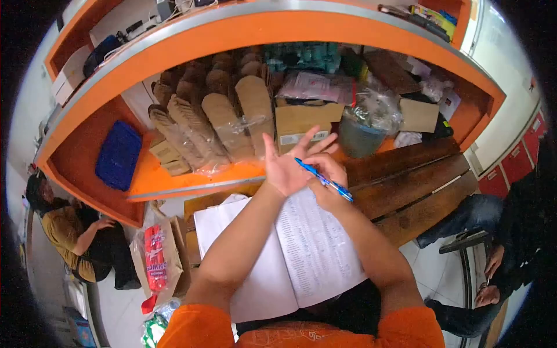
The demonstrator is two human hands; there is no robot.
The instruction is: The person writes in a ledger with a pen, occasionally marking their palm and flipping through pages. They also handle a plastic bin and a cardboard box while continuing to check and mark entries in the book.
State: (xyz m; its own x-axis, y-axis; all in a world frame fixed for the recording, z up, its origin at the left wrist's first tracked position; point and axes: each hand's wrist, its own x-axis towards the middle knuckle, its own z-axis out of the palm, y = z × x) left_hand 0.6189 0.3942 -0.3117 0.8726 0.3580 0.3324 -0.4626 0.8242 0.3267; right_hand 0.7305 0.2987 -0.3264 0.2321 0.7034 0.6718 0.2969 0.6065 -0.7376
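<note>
My left hand (288,172) is raised palm up over the top of an open notebook, its fingers spread. Beside it, my right hand (331,184) grips a blue pen (321,177), whose upper-left end overlaps the left palm in this view. The notebook (316,255) lies open below both forearms. Rows of handwriting fill its right page, while the visible part of the left page (261,290) looks blank. My left forearm crosses the left page and hides some of it.
A slatted wooden bench (406,185) extends right. Ahead, an orange shelf (278,29) holds stacked brown cardboard pieces (223,119), a grey bucket (360,138) and a blue tray (118,155). One person (69,232) sits at left, another (505,261) at right. A bag with a red package (155,255) stands left.
</note>
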